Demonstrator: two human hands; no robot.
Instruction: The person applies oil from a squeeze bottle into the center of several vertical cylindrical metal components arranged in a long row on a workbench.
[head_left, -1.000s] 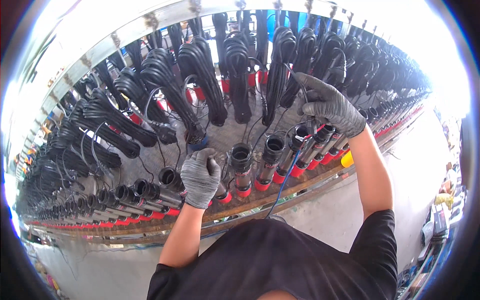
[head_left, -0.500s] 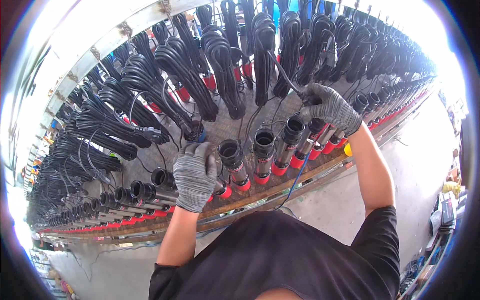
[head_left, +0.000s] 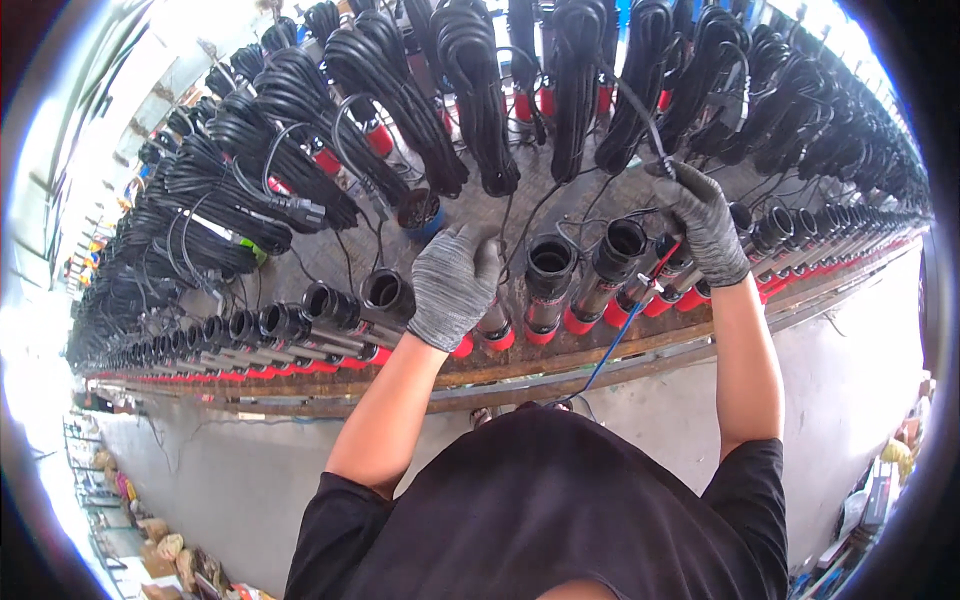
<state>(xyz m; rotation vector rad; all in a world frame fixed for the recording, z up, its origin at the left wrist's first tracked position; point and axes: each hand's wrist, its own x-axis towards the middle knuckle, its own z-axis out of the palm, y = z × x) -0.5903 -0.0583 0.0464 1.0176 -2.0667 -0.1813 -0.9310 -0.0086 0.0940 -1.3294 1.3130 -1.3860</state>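
Black cord (head_left: pixel 640 110) gripped in right hand (head_left: pixel 702 225), right of centre
Left hand (head_left: pixel 455 285) curls mid-frame over a tube (head_left: pixel 496 324), whether gripping I cannot tell; more tubes (head_left: pixel 550 262) line the table (head_left: pixel 530 364)

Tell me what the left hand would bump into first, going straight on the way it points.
Probably the hanging bundle of black cable ahead of the left hand, though depth is unclear and it might pass underneath. The blue cup sits left of that line.
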